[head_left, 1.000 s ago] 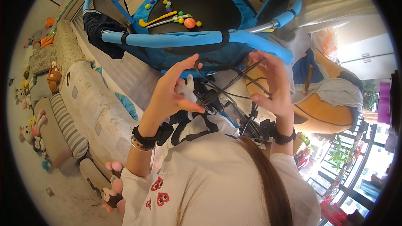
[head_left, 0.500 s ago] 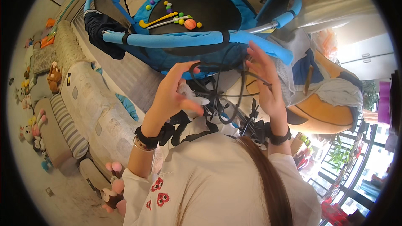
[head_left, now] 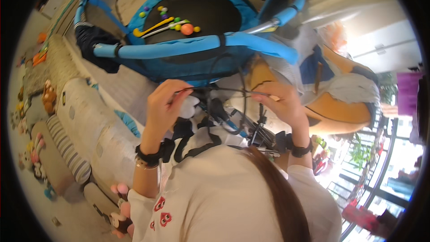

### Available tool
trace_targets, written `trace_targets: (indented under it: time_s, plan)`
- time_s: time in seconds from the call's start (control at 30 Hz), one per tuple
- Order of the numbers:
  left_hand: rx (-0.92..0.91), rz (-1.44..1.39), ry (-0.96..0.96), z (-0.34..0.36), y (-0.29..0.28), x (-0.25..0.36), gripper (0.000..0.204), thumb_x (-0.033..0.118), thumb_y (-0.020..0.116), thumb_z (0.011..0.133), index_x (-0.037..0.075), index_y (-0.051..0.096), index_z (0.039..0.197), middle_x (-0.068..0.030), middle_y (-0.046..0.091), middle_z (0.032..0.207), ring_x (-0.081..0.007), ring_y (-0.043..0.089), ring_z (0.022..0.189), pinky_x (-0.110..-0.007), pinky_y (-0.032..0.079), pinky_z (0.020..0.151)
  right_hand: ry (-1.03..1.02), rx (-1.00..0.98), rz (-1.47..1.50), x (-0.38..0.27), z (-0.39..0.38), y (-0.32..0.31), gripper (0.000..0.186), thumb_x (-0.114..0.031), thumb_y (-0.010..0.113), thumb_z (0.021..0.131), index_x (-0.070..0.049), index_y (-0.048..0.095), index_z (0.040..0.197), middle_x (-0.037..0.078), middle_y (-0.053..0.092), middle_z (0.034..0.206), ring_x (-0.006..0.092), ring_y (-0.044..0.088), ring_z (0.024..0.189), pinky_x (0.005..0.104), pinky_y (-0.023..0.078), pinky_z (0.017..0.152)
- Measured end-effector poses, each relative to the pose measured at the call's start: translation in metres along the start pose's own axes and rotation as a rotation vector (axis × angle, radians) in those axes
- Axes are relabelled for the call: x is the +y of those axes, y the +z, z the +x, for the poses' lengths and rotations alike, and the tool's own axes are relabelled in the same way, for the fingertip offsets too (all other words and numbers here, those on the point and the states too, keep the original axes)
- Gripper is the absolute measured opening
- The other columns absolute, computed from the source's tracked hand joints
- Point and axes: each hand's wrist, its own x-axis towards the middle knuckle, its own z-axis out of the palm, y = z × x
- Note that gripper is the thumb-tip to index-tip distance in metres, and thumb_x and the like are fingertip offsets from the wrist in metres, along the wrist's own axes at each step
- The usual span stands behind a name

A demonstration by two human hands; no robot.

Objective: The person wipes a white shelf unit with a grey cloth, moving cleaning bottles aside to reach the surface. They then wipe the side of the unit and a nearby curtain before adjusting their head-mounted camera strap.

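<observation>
A thin black cable (head_left: 228,89) stretches between my hands in front of my chest, with loose loops hanging above and below it. My left hand (head_left: 166,105) pinches it at one side, thumb against fingertips. Opposite, my right hand (head_left: 283,102) grips the cable between thumb and fingers. A small white object (head_left: 190,106) shows just beside my left fingers; its kind is unclear. Below the cable, a tangle of dark frames and rods (head_left: 257,130) is partly hidden. Black straps with small dark blocks circle both wrists.
Ahead stands a small trampoline (head_left: 188,50) with blue padded rails, holding colourful balls and toy sticks. A light-covered sofa (head_left: 98,125) with plush toys lies left. On the right are an orange and blue padded piece (head_left: 345,116) and a railing (head_left: 367,188) by a window.
My hands went from spread fingers around the looped cable to pinching it on both sides. The cable is now drawn straighter between them. The view has shifted slightly.
</observation>
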Motion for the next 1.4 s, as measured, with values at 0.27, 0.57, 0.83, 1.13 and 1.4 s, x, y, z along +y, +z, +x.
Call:
trace_targets:
  time_s: [0.27,0.57,0.83,1.13,1.4]
  plan:
    - [-0.057,-0.095,-0.01,0.0,0.001,0.0,0.01,-0.01,0.063,0.08,-0.004,0.061,0.088,-0.0095,0.063,0.087,-0.0129,0.06,0.072,-0.022,0.048,0.063,-0.019,-0.099,0.109,-0.004,-0.022,-0.011,0.014,-0.004,0.062,0.085,0.001,0.064,0.098,0.01,0.065,0.09,0.0184,0.06,0.077,0.0283,0.048,0.071]
    - [-0.091,-0.191,-0.207,0.008,0.008,0.018,0.041,-0.002,0.069,0.08,0.006,0.059,0.119,-0.004,0.065,0.1,-0.0056,0.032,0.055,-0.017,0.031,0.052,0.182,0.244,0.299,0.027,-0.042,-0.003,0.017,-0.011,0.054,0.094,0.004,0.06,0.09,0.009,0.064,0.081,0.0149,0.063,0.073,0.0268,0.051,0.068]
    - [0.065,-0.087,-0.411,-0.047,-0.037,-0.047,0.027,0.004,0.053,0.093,0.004,0.058,0.12,-0.0058,0.061,0.106,-0.0111,0.059,0.091,-0.02,0.045,0.072,0.322,0.672,0.215,0.07,-0.14,-0.114,0.026,-0.018,0.05,0.098,0.003,0.058,0.085,0.01,0.064,0.079,0.0139,0.061,0.066,0.0253,0.048,0.066]
    - [0.098,0.216,-0.303,-0.065,-0.049,-0.065,0.022,0.004,0.055,0.093,0.003,0.061,0.115,-0.0039,0.064,0.098,-0.0042,0.053,0.072,-0.017,0.036,0.054,0.48,1.112,0.033,0.134,-0.146,-0.176,0.032,-0.028,0.053,0.097,0.003,0.056,0.087,0.01,0.063,0.083,0.0197,0.068,0.072,0.0259,0.054,0.066]
    - [0.257,0.512,-0.163,-0.092,-0.12,-0.099,0.023,0.003,0.053,0.095,0.0,0.06,0.116,-0.0091,0.065,0.108,-0.0116,0.063,0.092,-0.021,0.049,0.072,0.353,1.052,0.07,0.173,-0.091,-0.22,0.036,-0.03,0.053,0.097,0.006,0.056,0.088,0.013,0.063,0.083,0.0249,0.069,0.07,0.0251,0.055,0.062]
